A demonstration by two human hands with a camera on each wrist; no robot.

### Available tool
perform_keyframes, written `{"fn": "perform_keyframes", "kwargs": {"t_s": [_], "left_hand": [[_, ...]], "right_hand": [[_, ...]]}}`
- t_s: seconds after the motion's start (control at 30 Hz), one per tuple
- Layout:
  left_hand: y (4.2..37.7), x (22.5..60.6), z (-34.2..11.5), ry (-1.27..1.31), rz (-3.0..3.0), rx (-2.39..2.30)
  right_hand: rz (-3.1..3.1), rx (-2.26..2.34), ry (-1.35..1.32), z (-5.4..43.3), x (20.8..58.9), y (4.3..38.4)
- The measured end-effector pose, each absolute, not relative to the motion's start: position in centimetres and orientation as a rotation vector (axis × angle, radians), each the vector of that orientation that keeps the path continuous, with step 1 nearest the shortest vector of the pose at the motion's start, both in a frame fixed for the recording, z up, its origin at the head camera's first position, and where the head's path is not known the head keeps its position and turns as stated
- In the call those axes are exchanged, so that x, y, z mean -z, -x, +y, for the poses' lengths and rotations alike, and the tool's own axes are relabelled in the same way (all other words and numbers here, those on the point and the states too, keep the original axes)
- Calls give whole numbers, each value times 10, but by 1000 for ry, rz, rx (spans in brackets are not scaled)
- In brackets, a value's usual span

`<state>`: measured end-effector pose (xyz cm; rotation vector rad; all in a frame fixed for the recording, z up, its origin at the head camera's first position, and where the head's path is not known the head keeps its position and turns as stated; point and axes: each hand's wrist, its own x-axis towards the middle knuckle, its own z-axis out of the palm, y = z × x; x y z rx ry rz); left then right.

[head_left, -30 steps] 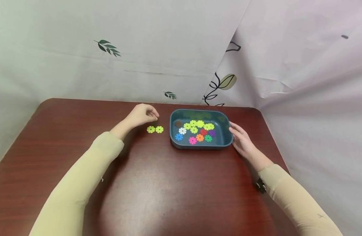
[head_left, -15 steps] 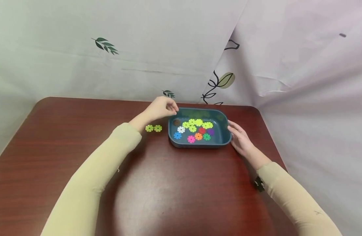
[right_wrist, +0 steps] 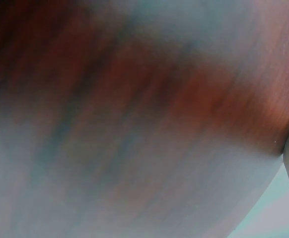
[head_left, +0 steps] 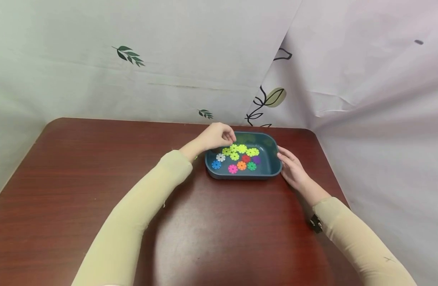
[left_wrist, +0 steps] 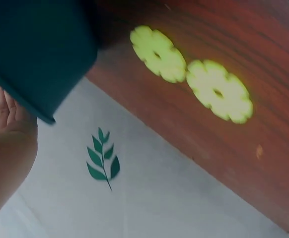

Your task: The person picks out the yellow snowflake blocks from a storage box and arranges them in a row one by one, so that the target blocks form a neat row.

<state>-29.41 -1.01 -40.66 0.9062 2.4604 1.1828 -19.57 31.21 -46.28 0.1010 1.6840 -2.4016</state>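
Observation:
A dark teal plastic bin [head_left: 256, 139] sits near the table's back edge. In it lie several flower-shaped notched discs, among them yellow discs [head_left: 242, 149], a blue disc [head_left: 216, 165], a pink disc [head_left: 233, 169] and a red disc [head_left: 246, 158]. My left hand [head_left: 215, 137] reaches over the bin's back left corner, fingers loosely bent just above the yellow discs; nothing shows in them. My right hand [head_left: 293, 169] holds the bin's right end, fingers at the rim. Two yellow discs on the table, a first disc [left_wrist: 158, 53] and a second disc [left_wrist: 220, 91], are mostly hidden by my left arm in the head view.
The brown wooden table [head_left: 219, 230] extends in front of the bin and to its left. A pale cloth with leaf prints [head_left: 186, 59] hangs behind the table and along its right side.
My left hand has moved right, from above the two yellow discs on the table to over the bin. My right hand stays at the bin's right end.

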Motion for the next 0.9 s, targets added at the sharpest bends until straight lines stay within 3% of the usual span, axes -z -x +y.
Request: {"fn": "perform_keyframes", "kwargs": {"t_s": [0.33,0.9], "left_hand": [[289,420,15,-932,2401,-1126],[280,434,24,-759,2423,-1007]], "right_hand": [[1716,2374,-131,313,462,192],[1678,2402,-115,312,461,192]]}}
